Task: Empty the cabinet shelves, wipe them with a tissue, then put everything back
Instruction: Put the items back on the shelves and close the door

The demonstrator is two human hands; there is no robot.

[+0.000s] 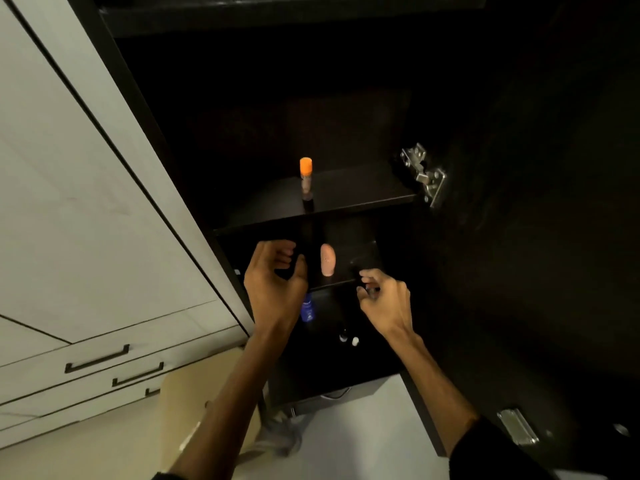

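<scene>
The dark cabinet (346,188) stands open with three shelves in view. An orange-capped bottle (306,181) stands on the upper shelf. On the middle shelf (360,258) a rounded pink bottle (327,259) is upright. My left hand (273,282) hovers just left of the pink bottle, fingers curled and apart, holding nothing I can make out. My right hand (381,296) is at the middle shelf's front edge, right of the pink bottle, fingers pinched on a small dark item (367,289) that is hard to make out. A blue bottle (307,308) stands on the lower shelf, partly behind my left wrist.
Two tiny items, one dark (343,336) and one white (355,340), sit on the lower shelf. The open cabinet door (519,237) with a metal hinge (424,174) fills the right. White drawers with dark handles (97,358) are at the left. Pale floor lies below.
</scene>
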